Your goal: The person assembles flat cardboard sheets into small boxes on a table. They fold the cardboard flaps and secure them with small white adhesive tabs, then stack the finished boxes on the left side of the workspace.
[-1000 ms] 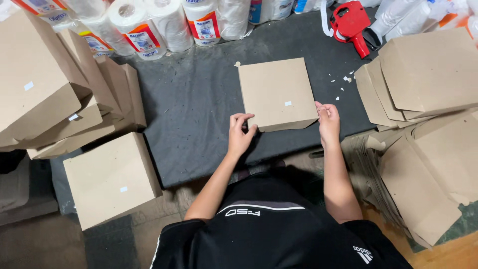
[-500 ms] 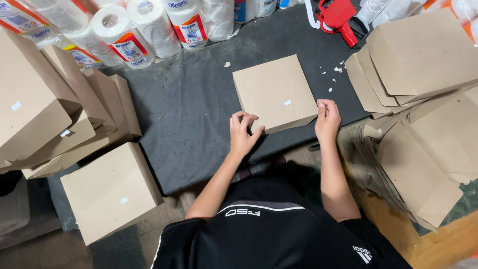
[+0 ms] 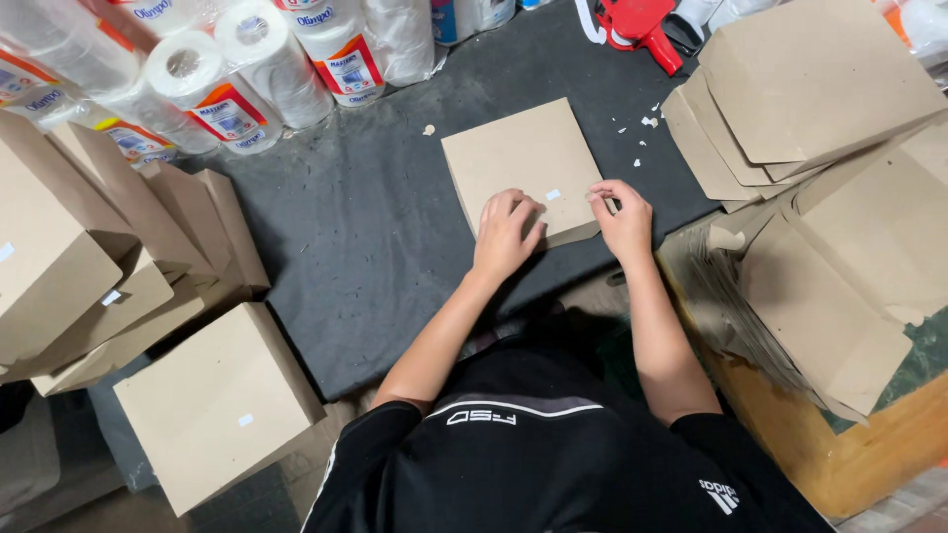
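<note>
In the head view, one flat brown paper bag lies on the dark mat. The left hand presses spread fingers on its near edge; the right hand pinches the near right corner. At least four paper rolls line the far edge, a finished bag sits left, and bare mat lies between.
</note>
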